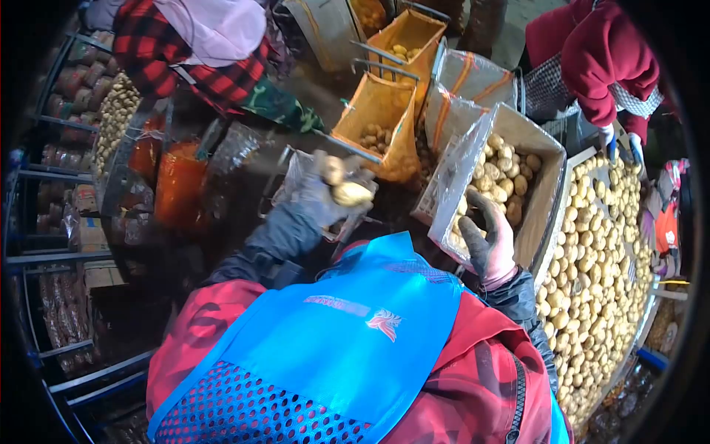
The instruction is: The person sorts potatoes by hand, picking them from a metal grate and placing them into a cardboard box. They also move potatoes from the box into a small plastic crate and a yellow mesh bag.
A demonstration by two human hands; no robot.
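My left hand (318, 194), in a grey glove and blurred by motion, holds two potatoes (350, 194) above a small plastic-lined crate (291, 172). My right hand (489, 240) wears a pink glove with dark fingers. Its fingers are apart and curved at the near edge of a plastic-lined cardboard box (543, 148). Inside that box lies a heap of potatoes (509, 176), just beyond my right fingertips. No potato shows within my right hand's grip.
A sorting table holds many potatoes (592, 274) at right. A co-worker in red (592, 59) reaches over its far end with gloved hands. Another co-worker in a checked top (159, 52) bends at upper left. Orange-lined crates (386, 111) stand ahead; racks line the left.
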